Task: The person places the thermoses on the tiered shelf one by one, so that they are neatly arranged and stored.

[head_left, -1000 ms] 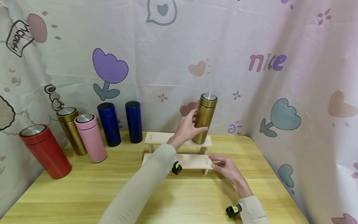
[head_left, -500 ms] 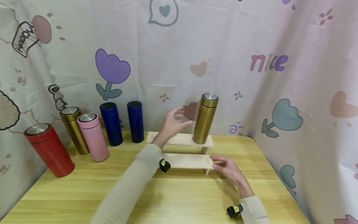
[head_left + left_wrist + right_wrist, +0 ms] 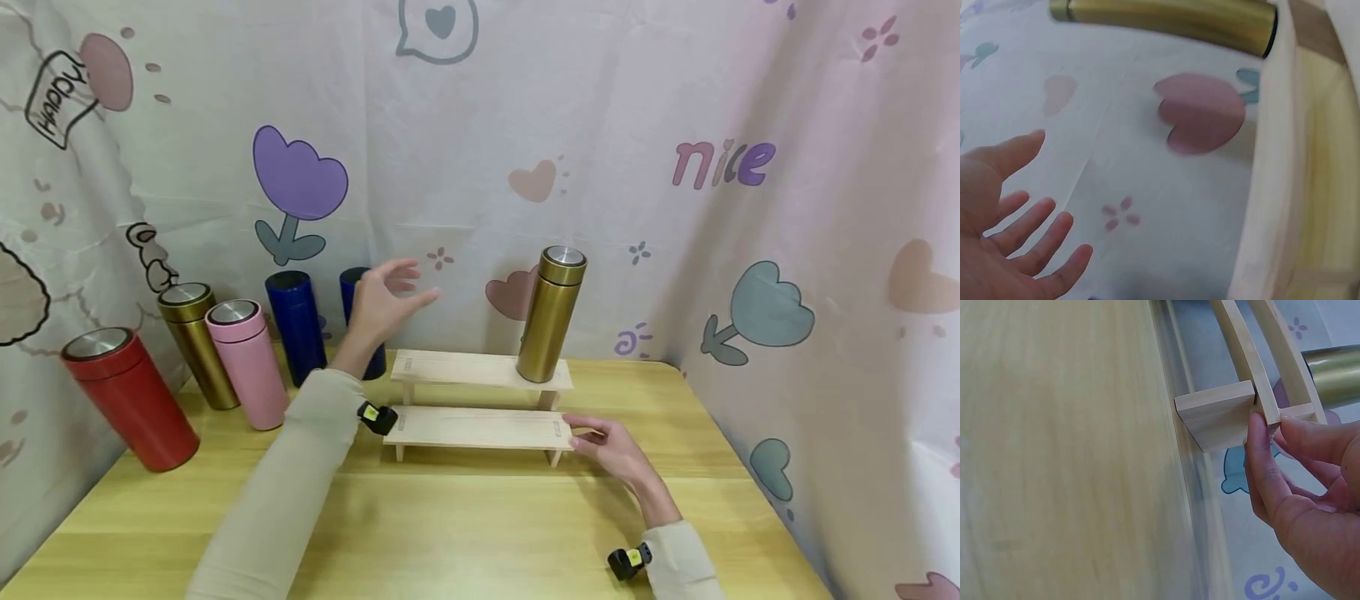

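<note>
Left fingers (image 3: 1052,237) spread near part-hidden blue bottle (image 3: 377,363); pink bottle (image 3: 251,368) farther left.

The surface (image 3: 465,525) is a flat, yellowish wood-grain panel. Its left side supports, all upright, a red bottle (image 3: 135,400), a front pink bottle (image 3: 251,367), a left gold bottle (image 3: 198,354), a left blue bottle (image 3: 296,329) and a right blue bottle (image 3: 348,292), the last partly hidden. Right of these stands a two-tier wooden stand (image 3: 480,427). The upper tier (image 3: 450,367) carries a right gold bottle (image 3: 551,317), upright near its right end.
</note>
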